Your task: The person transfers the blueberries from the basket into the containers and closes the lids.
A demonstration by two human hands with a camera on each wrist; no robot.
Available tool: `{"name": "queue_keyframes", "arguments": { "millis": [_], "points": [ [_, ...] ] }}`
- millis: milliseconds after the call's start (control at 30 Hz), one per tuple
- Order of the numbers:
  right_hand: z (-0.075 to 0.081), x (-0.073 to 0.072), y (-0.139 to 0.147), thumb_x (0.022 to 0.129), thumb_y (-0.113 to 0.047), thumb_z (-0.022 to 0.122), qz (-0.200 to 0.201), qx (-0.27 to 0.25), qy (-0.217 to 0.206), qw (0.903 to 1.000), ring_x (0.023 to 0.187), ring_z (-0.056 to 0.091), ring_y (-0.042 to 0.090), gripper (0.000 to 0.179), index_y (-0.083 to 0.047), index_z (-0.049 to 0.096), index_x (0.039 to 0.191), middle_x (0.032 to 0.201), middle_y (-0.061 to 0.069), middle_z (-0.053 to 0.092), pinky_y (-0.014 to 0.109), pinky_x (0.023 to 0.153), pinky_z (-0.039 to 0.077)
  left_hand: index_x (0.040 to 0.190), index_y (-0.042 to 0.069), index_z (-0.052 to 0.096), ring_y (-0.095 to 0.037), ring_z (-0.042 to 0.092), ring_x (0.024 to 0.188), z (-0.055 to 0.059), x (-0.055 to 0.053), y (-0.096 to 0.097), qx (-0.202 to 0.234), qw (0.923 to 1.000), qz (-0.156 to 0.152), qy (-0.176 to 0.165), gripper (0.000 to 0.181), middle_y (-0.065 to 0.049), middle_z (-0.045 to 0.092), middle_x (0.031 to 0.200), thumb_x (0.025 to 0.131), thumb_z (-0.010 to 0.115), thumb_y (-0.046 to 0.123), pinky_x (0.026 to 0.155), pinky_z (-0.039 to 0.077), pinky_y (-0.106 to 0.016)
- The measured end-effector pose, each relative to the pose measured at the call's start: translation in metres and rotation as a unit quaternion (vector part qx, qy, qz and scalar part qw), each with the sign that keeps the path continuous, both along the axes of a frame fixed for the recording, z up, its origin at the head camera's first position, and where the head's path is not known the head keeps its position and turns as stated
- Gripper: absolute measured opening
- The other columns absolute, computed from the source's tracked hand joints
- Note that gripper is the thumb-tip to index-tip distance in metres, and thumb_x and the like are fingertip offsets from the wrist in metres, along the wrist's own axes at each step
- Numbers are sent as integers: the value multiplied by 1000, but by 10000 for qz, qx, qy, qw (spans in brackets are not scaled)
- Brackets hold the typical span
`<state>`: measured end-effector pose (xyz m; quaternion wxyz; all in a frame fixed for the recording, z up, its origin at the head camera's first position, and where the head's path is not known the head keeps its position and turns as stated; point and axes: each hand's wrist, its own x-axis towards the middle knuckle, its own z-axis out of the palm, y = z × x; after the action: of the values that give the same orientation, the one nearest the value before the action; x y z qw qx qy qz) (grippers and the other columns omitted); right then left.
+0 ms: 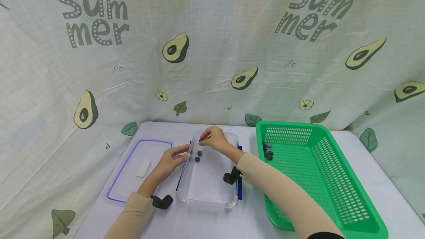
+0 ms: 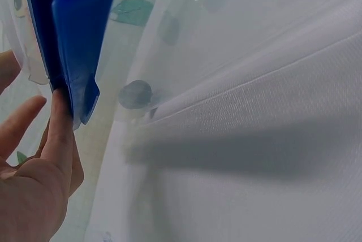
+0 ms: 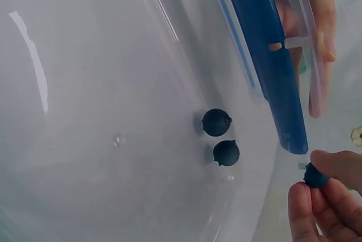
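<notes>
A dark berry is pinched between the thumb and fingertips of the right hand, and in the head view it is seen over the far left corner of the clear container; whether the floor is touched by it cannot be told. On that floor, just nearer, a pair of berries is already placed, close together along the left side. The container's left side is met by the left hand, whose fingers are held apart and mostly straight, one of them touching the blue clip flap. To the right, more berries are gathered against the left wall of the green basket; to the left, the lid is laid flat on the white table. The step in hand is judged to be the setting down of the pinched berry in line with the pair. For the next move, a low, gentle release seems called for, with the container kept steady so that nothing is rolled away.
</notes>
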<state>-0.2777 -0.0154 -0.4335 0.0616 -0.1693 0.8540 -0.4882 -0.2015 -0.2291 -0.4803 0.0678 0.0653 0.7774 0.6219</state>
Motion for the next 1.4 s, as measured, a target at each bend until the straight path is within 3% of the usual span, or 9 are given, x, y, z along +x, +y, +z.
{"name": "queue_keyframes", "arguments": {
  "millis": [367, 967, 1400],
  "points": [
    [12, 1, -8, 76, 0, 84, -39, 20, 21, 10000, 73, 65, 14, 14, 0, 75, 86, 79, 4, 70, 23, 64, 53, 142, -2, 52, -34, 52, 129, 4, 1, 1, 92, 9999, 42, -103, 56, -21, 52, 144, 94, 72, 19, 100, 49, -30],
    [-3, 4, -16, 77, 1, 84, -97, 835, 413, 9956, 68, 59, 12, 15, 2, 72, 85, 75, 4, 66, 22, 61, 51, 142, -2, 51, -33, 55, 125, -1, 0, -1, 278, 9995, -20, -157, 56, -22, 51, 144, 94, 71, 16, 97, 49, -26],
    [-11, 7, -14, 77, 0, 84, -286, 979, 574, 9931, 68, 58, 15, 16, 5, 71, 84, 74, 6, 65, 24, 60, 50, 142, -3, 51, -33, 55, 125, 0, 0, -1, 255, 9996, 6, -111, 56, -23, 49, 145, 94, 71, 16, 98, 49, -26]
  ]
}}
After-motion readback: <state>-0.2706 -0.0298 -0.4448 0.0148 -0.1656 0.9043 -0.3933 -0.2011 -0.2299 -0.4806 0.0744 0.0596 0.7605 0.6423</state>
